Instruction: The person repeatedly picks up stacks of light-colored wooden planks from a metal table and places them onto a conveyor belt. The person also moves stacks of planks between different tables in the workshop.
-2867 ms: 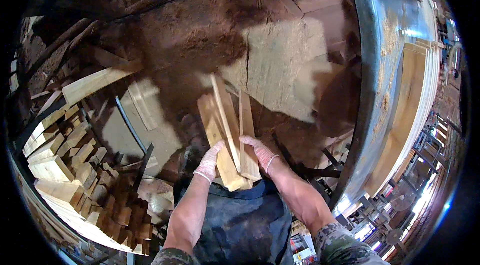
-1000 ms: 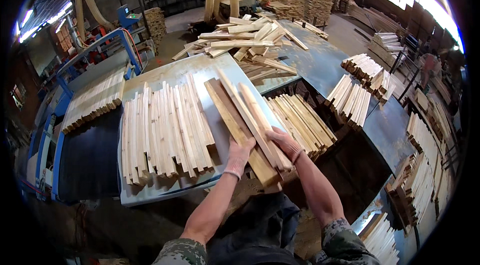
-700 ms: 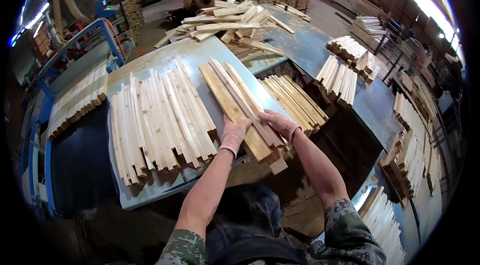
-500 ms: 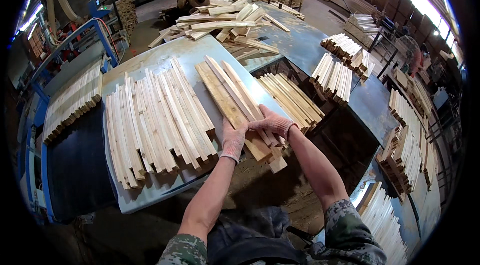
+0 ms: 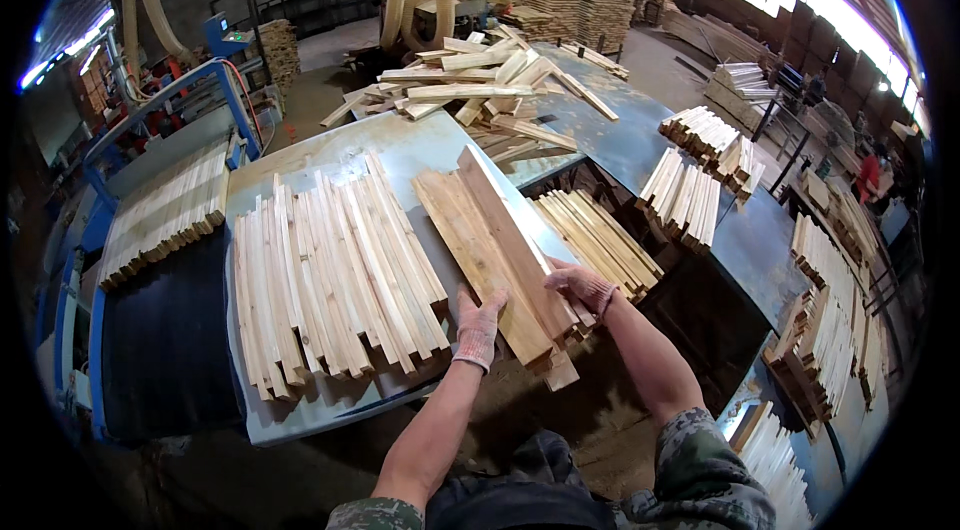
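Note:
My left hand [image 5: 478, 328], in a pale knitted glove, grips the near left edge of a flat, brownish wooden board [image 5: 462, 245]; its thumb lies over that edge. My gloved right hand [image 5: 582, 286] is closed on a wooden plank [image 5: 515, 230] that stands tilted up on its edge beside the board. The fingers under the plank are hidden. More strips show beneath, and the end of a wooden strip [image 5: 562, 375] juts past the table's near edge. Left of my hands, a row of wooden strips [image 5: 335, 280] lies side by side on the pale table [image 5: 370, 135].
A loose heap of wood pieces [image 5: 470, 80] lies beyond the table. More strips [image 5: 595, 240] rest to the right, and stacked bundles [image 5: 680, 195] stand on a bluish metal table [image 5: 740, 230]. At left is a blue-framed machine with a black conveyor belt [image 5: 165, 350].
My hands have moved apart. The right hand has shifted right and tipped a plank up on its edge, while the left has slid to the board's left edge. The view has shifted slightly.

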`<state>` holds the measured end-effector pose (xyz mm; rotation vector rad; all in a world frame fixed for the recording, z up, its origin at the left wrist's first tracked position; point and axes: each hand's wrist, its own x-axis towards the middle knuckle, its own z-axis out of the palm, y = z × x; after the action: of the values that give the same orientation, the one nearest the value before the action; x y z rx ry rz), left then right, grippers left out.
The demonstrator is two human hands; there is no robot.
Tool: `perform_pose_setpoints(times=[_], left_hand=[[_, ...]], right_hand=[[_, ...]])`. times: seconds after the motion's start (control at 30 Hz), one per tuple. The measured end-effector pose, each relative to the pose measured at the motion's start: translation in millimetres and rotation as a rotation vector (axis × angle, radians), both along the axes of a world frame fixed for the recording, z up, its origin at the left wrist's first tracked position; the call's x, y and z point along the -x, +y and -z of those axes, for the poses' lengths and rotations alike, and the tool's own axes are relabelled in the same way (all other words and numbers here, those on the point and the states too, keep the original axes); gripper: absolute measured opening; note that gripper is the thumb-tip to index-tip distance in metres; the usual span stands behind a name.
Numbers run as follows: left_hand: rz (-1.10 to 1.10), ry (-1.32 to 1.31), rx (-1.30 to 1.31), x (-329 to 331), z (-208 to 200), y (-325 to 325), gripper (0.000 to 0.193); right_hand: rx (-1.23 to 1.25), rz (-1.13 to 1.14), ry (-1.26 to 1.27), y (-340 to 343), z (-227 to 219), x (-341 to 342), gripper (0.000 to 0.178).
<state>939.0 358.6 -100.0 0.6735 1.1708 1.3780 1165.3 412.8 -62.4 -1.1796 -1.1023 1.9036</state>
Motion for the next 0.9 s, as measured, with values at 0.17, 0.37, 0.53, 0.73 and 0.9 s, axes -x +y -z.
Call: perform_pose_setpoints(times=[0.17, 0.37, 0.53, 0.73, 0.9], left_hand=[[0.101, 0.001, 0.119, 1.3, -0.4, 13.9, 0.076], [0.156, -0.050, 0.201, -0.9, -9.7, 24.0, 0.067], [0.099, -0.201, 0.207, -4.6, 8.9, 23.8, 0.048], [-0.023, -0.366, 0.174, -2.8, 61.0, 16.5, 0.059], [0.044, -0.439, 0.031, -19.2, 22.0, 30.0, 0.067]], right_hand=[[0.066, -0.092, 0.396, 4.1, 37.9, -37.3, 0.094], [0.168, -0.023, 0.308, 22.4, 43.3, -46.4, 0.093], [0.037, -0.163, 0.138, 40.3, 29.8, -54.7, 0.089], [0.090, -0.149, 0.218, 56.0, 40.9, -71.2, 0.081], [0.219, -0.185, 0.314, 62.6, 39.0, -72.1, 0.072]])
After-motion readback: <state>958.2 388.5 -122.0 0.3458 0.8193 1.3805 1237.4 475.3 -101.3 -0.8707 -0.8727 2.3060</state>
